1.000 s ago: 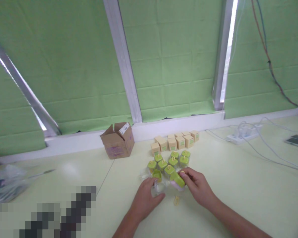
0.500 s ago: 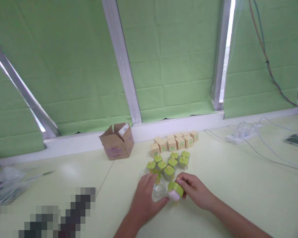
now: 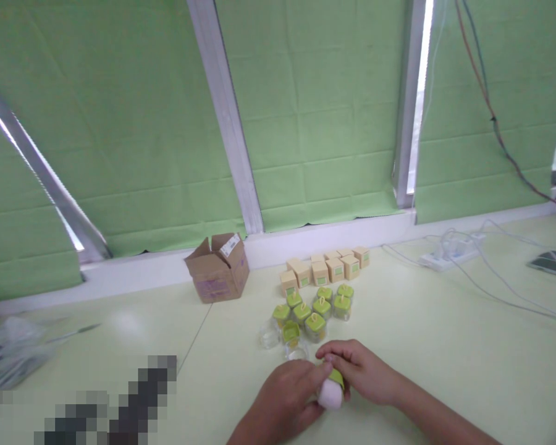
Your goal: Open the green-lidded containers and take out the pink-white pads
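Observation:
Between my hands is a green lid (image 3: pixel 336 377) with a pale pinkish-white block (image 3: pixel 330 395) beneath it, tilted toward me. My left hand (image 3: pixel 290 390) grips it from the left, thumb against the green part. On the opposite side, my right hand (image 3: pixel 366 372) is closed round the lid's right and upper edge, and its fingers partly cover it. Just beyond stand two clear lidless jars, a nearer jar (image 3: pixel 297 352) and a farther jar (image 3: pixel 269 335). Beside them lies a green lid with its hollow side up (image 3: pixel 291 334). Several green-lidded clear jars (image 3: pixel 315 324) with yellow loops are grouped behind.
Small tan boxes (image 3: pixel 336 270) with green labels form rows near the wall. An open cardboard box (image 3: pixel 220 275) sits to their left. A power strip (image 3: pixel 449 253) with white cables and a dark flat device (image 3: pixel 551 262) lie at right. Plastic bags (image 3: pixel 16 352) are at far left.
My left hand has left the clear jar and moved right and nearer me onto the green lid. The lid with its pale block has come slightly closer to me.

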Action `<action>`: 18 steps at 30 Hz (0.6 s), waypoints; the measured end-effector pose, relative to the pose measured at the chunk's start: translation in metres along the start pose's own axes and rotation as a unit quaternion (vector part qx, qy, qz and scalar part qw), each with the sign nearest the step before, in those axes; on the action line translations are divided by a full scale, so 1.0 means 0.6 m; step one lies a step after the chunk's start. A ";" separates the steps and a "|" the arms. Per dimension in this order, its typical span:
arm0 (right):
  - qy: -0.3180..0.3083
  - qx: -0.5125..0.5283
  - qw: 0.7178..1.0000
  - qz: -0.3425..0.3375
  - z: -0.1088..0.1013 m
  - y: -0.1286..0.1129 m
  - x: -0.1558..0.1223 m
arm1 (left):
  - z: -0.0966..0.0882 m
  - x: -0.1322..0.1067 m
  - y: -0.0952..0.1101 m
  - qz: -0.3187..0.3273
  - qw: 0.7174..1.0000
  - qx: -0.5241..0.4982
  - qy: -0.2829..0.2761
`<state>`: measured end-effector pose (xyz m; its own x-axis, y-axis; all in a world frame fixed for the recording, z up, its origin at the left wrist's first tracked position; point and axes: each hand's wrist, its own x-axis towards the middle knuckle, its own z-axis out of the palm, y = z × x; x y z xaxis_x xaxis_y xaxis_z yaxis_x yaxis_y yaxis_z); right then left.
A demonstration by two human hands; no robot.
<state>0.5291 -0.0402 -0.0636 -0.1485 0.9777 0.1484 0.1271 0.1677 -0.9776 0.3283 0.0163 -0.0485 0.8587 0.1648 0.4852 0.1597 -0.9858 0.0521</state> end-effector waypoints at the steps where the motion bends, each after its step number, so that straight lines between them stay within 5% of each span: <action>1: 0.009 -0.015 1.000 -0.002 0.001 0.001 -0.001 | 0.001 0.000 0.001 -0.008 1.000 -0.005 0.012; 9: 0.039 -0.128 0.979 -0.156 -0.003 -0.023 -0.010 | 0.009 -0.006 -0.006 -0.114 0.990 -0.035 0.082; 18: 0.021 -0.283 0.940 -0.188 0.010 -0.030 -0.015 | 0.014 0.002 -0.007 -0.215 0.970 -0.118 0.008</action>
<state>0.5223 -0.0526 -0.0481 -0.2500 0.8380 0.4850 0.5766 0.5312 -0.6207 0.3326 0.0208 -0.0557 0.7294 0.5630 0.3887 0.3831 -0.8069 0.4497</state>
